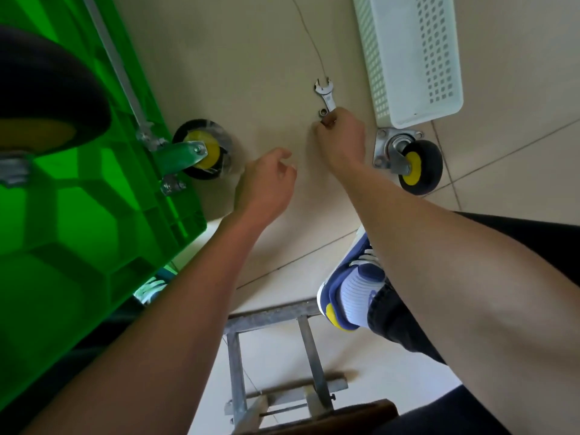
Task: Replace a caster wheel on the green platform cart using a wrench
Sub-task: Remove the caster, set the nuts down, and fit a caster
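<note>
The green platform cart (78, 215) lies upturned at the left, underside showing. One black and yellow caster (205, 150) is still bolted to its corner, and a larger blurred wheel (47, 95) is close to the camera. A loose caster with a steel plate (408, 158) lies on the floor at the right. A silver wrench (324, 92) lies on the tiles, and my right hand (340, 133) grips its near end, beside a small nut (322, 113). My left hand (266, 183) hovers over the floor with loosely curled fingers, holding nothing.
A white perforated plastic basket (414, 58) lies on the tiled floor at the top right. A metal stool frame (270, 356) stands below me. My blue and white shoe (351, 293) rests near it. A thin wire (309, 36) runs across the floor.
</note>
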{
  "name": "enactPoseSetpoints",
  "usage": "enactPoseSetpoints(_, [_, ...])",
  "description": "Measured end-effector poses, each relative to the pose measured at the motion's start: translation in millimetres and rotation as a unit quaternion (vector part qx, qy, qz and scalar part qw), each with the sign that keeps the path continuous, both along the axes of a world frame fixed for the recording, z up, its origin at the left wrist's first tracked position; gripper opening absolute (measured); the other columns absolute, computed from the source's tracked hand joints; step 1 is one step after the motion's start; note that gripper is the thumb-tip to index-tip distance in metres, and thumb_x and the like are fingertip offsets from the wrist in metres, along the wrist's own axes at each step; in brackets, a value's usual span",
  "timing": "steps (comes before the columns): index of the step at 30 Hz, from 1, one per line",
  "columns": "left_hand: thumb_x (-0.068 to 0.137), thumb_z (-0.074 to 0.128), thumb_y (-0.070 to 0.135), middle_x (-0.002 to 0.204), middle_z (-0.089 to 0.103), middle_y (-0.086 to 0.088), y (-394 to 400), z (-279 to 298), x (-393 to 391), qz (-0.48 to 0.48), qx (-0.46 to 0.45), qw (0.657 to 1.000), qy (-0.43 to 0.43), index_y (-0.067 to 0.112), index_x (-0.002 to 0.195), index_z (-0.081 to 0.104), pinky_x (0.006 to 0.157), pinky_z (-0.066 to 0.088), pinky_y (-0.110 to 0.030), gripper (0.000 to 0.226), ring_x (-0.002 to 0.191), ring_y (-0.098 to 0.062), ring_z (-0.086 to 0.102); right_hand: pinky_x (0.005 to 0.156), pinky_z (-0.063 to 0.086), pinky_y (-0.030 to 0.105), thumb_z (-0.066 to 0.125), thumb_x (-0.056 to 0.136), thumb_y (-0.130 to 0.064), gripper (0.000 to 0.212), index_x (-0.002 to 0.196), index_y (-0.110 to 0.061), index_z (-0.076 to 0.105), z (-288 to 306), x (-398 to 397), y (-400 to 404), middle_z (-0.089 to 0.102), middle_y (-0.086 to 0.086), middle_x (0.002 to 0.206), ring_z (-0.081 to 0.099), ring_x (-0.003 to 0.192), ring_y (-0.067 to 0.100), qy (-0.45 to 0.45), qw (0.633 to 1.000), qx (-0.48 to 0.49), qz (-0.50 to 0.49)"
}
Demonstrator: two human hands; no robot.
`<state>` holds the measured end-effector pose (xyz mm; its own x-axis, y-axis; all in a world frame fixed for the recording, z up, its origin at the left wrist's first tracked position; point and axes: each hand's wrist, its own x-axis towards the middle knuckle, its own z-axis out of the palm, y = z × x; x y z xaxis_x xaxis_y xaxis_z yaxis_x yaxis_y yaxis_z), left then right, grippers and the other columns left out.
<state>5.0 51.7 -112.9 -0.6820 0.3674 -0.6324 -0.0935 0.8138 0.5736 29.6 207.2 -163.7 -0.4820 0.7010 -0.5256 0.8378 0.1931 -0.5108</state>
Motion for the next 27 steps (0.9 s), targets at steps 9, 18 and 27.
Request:
enactPoseSetpoints(9, [0.099, 0.059, 0.026, 0.103, 0.067, 0.005, -21, 57, 0, 0.003, 0.017, 0.997, 0.077, 0.023, 0.131, 0.064, 0.084, 0.052, -0.031, 0.033, 0.096, -0.018, 0.064, 0.077, 0.06, 0.04, 0.069, 0.085, -0.018, 0.008, 0.089, -0.024, 0.065, 69, 15, -17, 0.067, -0.008, 0.082, 0.071, 0.081, 0.023, 0.15, 0.986, -0.064, 0.021])
enactPoseSetpoints(18, [0.098, 0.057, 0.032, 0.103, 0.066, 0.008, -45, 170, 14, -0.032, 0.084, 0.978, 0.188, 0.021, 0.138, 0.059, 0.094, 0.053, -0.041, 0.042, 0.103, -0.022, 0.066, 0.066, 0.058, 0.029, 0.072, 0.083, -0.014, 0.01, 0.089, -0.022, 0.073, 202, 19, -40, 0.074, -0.004, 0.085, 0.073, 0.072, 0.016, 0.235, 0.966, -0.022, 0.105])
enactPoseSetpoints(27, [0.095, 0.056, 0.034, 0.115, 0.073, 0.002, -113, 288, 38, -0.126, 0.111, 0.882, 0.441, 0.021, 0.135, 0.064, 0.082, 0.058, -0.041, 0.043, 0.099, -0.021, 0.069, 0.052, 0.047, 0.018, 0.074, 0.085, -0.013, 0.01, 0.095, -0.013, 0.074, 283, 34, -80, 0.075, 0.002, 0.082, 0.067, 0.058, 0.007, 0.338, 0.928, -0.048, 0.15])
